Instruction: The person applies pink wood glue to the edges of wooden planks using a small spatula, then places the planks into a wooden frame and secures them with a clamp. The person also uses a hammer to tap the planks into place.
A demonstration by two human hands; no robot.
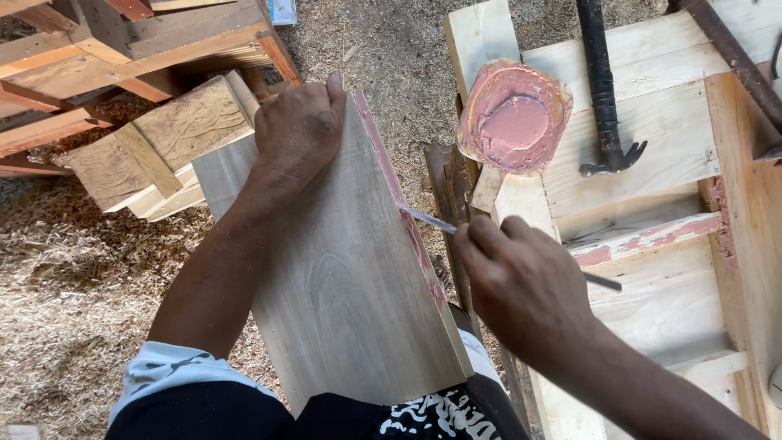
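A pale wooden board [350, 269] leans across my lap, its right edge smeared with pink filler. My left hand [300, 129] rests on the board's top end and steadies it. My right hand [521, 281] grips a thin metal blade [428, 218] whose tip touches the pink-coated edge. A shallow container of pink filler [513, 118] sits on the wooden frame just beyond the blade.
A black claw hammer [604, 90] lies on the pale wooden frame [652, 187] to the right. A rusty metal bar [733, 57] crosses the top right corner. Stacked wood offcuts [163, 138] lie at the left, on a floor covered in sawdust [73, 285].
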